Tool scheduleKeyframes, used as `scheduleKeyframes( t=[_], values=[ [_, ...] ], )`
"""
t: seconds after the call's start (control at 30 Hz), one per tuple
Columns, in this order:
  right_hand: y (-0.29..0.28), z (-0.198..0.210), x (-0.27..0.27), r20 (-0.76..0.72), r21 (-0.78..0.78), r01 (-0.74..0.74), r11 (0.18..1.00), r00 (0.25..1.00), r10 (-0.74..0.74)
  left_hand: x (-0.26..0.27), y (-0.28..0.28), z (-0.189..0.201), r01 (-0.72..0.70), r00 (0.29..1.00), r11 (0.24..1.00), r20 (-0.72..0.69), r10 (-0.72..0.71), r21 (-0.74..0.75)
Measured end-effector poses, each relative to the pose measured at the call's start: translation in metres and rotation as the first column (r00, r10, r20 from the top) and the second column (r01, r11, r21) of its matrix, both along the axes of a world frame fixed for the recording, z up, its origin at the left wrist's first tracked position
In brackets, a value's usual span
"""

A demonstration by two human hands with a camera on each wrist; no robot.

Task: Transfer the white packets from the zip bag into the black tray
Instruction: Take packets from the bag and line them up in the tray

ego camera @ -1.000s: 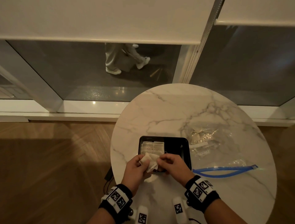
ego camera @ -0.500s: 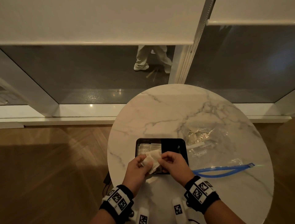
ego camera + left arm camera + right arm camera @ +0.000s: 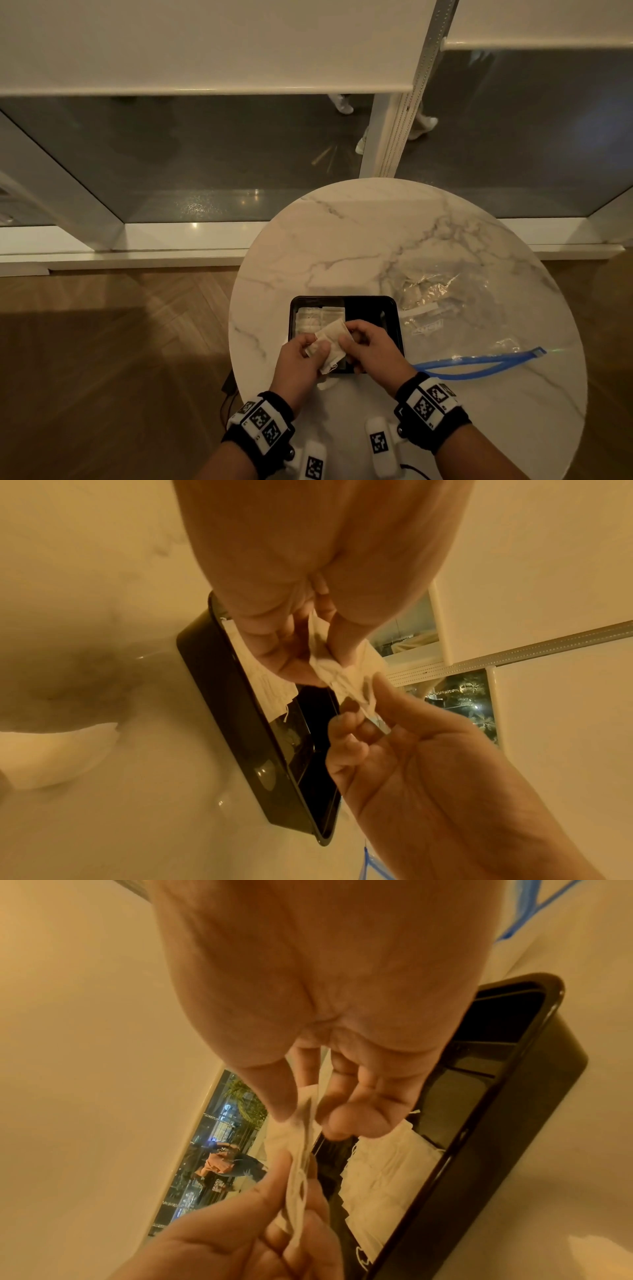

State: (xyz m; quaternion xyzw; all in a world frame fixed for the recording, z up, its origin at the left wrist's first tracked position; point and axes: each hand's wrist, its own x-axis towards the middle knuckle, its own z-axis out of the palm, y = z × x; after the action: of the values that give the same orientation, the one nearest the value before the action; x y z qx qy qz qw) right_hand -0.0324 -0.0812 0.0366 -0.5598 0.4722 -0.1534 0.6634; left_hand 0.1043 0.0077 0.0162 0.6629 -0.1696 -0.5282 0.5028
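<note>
Both hands hold white packets (image 3: 329,342) just above the near edge of the black tray (image 3: 390,305). My left hand (image 3: 301,359) pinches their left side and my right hand (image 3: 370,346) pinches the right edge. In the left wrist view the packets (image 3: 346,674) hang between thumb and fingers of both hands. The right wrist view shows them edge-on (image 3: 301,1164). More white packets (image 3: 317,317) lie flat in the tray's left half. The clear zip bag (image 3: 445,308) with a blue zip strip (image 3: 479,363) lies to the right with packets inside.
The tray and bag rest on a round white marble table (image 3: 342,240). Wooden floor lies to the left, and a glass window wall stands behind the table. A person's legs show beyond the glass.
The packets have been lifted slightly and turned between both hands over the tray's near edge. The person beyond the glass has walked to the right.
</note>
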Motion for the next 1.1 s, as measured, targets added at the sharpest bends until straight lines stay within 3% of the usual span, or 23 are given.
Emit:
scheduleKeyframes(
  t=[0.63, 0.77, 0.87, 1.0, 1.1],
  values=[
    [-0.005, 0.003, -0.001, 0.018, 0.018, 0.127, 0.992, 0.992, -0.128, 0.006, 0.0, -0.003, 0.011, 0.993, 1.0, 0.12, -0.012, 0.011],
    [-0.012, -0.001, 0.0, 0.076, 0.09, 0.321, 0.943, 0.942, -0.328, 0.01, 0.001, -0.006, -0.038, 0.989, 0.999, 0.147, 0.035, 0.018],
    [-0.023, -0.011, -0.006, -0.054, 0.012, 0.399, 0.917, 0.916, -0.397, 0.019, 0.004, -0.008, -0.097, 0.978, 0.995, 0.189, 0.092, 0.016],
    [-0.041, -0.029, -0.013, -0.364, -0.309, 0.176, 0.935, 0.886, -0.287, 0.031, 0.008, -0.008, -0.181, 0.952, 0.983, 0.254, 0.172, 0.013],
    [-0.051, -0.034, -0.008, -0.572, -0.385, -0.119, 0.915, 0.809, -0.135, 0.036, 0.009, -0.012, -0.236, 0.936, 0.971, 0.276, 0.219, 0.027]
  ],
)
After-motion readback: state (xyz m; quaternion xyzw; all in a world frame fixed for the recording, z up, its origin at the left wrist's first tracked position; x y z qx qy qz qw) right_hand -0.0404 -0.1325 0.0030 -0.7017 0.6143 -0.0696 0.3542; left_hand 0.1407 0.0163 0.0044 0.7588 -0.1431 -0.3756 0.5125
